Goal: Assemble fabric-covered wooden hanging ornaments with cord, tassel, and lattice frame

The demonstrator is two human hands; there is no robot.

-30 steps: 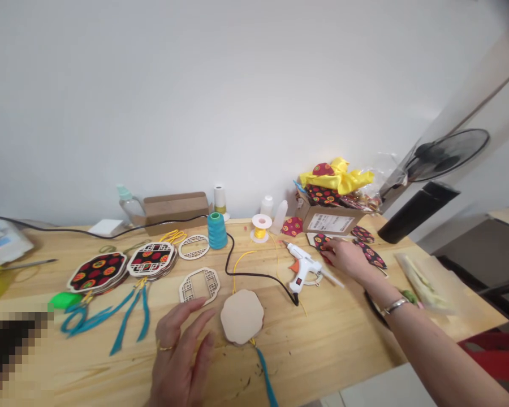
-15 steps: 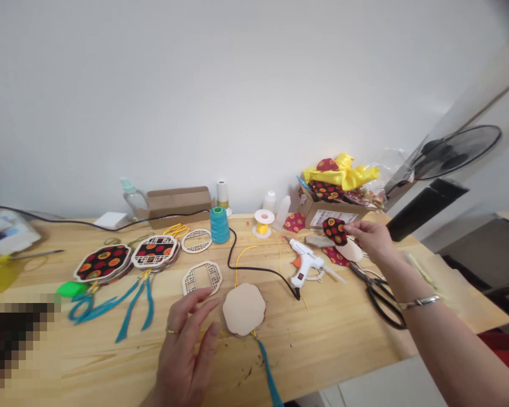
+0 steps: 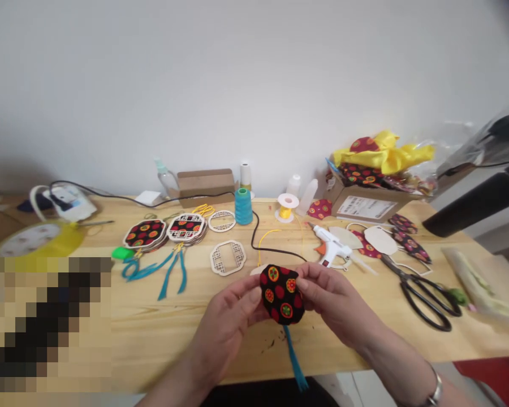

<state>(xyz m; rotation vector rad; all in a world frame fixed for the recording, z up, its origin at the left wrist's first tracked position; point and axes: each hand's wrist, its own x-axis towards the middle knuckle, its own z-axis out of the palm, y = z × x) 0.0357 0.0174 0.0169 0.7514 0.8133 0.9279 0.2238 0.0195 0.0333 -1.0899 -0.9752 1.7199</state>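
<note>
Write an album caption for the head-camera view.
Left hand and right hand hold a black, red-patterned, rounded fabric piece above a pale wooden table.

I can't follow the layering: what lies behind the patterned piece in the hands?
Behind the patterned piece, a sliver of pale panel shows, with yellow cord above and a teal tassel below. The panel's rest is covered.

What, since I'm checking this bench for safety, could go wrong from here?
The left hand and right hand pinch the black patterned piece by its edges; it might slip if either loosens.
The glue gun lies near a red patterned scrap; if hot, which I cannot tell, it might scorch it.
A black cord runs behind the right hand in this view, toward the glue gun; a snag could drag both.
</note>
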